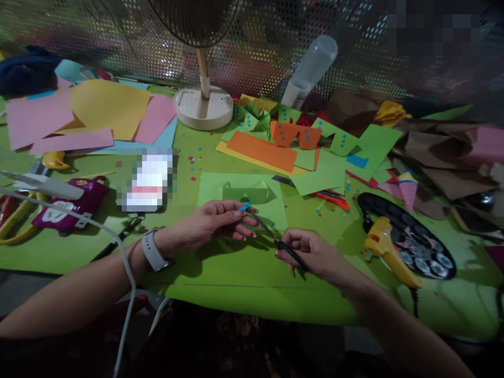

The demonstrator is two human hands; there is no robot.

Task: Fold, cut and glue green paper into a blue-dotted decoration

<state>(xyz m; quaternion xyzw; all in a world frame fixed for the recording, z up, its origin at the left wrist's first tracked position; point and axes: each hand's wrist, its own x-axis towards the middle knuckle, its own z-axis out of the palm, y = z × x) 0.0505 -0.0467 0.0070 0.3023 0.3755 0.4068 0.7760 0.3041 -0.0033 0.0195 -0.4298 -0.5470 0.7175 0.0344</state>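
Between the fingertips of my left hand (pixel 220 220) is a small piece of blue paper (pixel 244 206). My right hand (pixel 311 254) grips black-handled scissors (pixel 271 231), and their blades point up and left, reaching the blue paper. Whether the blades are cutting into it cannot be made out. Just beyond my hands, a folded green paper piece (pixel 246 192) stands on a flat light green sheet (pixel 277 212). Farther back is an orange folded piece (pixel 295 135) with blue dots, beside green pieces (pixel 342 140) dotted in the same way.
A white fan base (pixel 203 107) stands at the back. Coloured sheets (pixel 108 107) and a blurred phone (pixel 147 181) are on the left. To the right lie a yellow glue gun (pixel 388 249), a black palette (pixel 427 247) and an orange cutter (pixel 331 199). A white cable (pixel 128 262) crosses my left arm.
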